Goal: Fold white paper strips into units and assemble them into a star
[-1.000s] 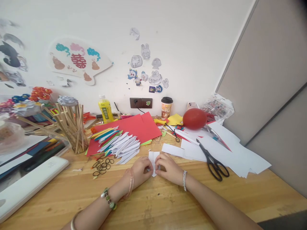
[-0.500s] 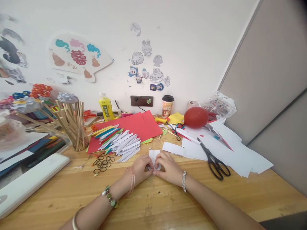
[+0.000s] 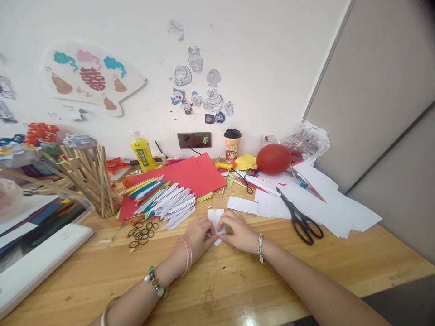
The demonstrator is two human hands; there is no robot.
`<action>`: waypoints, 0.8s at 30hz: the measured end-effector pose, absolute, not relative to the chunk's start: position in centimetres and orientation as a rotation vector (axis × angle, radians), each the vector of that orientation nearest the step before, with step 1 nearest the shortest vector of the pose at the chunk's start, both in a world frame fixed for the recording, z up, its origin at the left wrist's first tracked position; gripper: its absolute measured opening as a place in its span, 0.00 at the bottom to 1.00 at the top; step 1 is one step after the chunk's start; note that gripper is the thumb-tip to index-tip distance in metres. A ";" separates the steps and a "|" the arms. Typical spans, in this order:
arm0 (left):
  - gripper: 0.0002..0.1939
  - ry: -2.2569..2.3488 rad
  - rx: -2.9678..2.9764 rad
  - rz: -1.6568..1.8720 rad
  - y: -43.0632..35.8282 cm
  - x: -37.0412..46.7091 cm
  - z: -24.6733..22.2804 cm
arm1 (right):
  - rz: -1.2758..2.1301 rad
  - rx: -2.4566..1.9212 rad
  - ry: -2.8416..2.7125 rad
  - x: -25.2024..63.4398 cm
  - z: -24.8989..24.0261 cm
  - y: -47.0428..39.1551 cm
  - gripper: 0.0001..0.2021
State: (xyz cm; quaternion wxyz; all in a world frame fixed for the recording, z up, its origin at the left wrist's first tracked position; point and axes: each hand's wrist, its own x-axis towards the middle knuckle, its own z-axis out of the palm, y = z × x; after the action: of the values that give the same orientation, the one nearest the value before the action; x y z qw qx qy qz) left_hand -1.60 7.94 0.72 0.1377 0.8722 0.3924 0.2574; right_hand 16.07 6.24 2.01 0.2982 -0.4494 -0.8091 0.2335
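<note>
A small piece of white paper (image 3: 216, 217) with a crease lies on the wooden table between my hands, its near end folded to a point. My left hand (image 3: 200, 235) has its fingers closed on the paper's left side. From the right, my right hand (image 3: 238, 232) pinches the other side, thumb and fingertips close to the left thumb. Left of them lies a pile of folded white paper strips (image 3: 173, 203), with coloured ones behind. Several black rubber bands (image 3: 142, 233) are heaped in front of that pile.
Black scissors (image 3: 301, 217) lie on white sheets (image 3: 335, 208) at the right. Behind stand a red balloon (image 3: 273, 159), a lidded cup (image 3: 232, 147) and a yellow bottle (image 3: 142, 153). Wooden sticks (image 3: 90, 181) and a long white device (image 3: 44, 267) are at the left.
The paper's near end now shows a pointed fold below my thumbs. My hands stay close together on it. The whole view has shifted slightly.
</note>
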 end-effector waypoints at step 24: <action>0.10 1.203 2.483 0.825 8.0 -3.1 0.9 | 0.572 -1.198 -2.132 16.0 2.4 5.7 0.08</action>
State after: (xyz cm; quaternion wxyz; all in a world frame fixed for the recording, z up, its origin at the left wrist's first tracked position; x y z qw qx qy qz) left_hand -3.11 8.04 0.88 0.1306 0.8548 0.4142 0.2840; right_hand 15.98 5.70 2.37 0.3097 -0.4535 -0.8072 0.2165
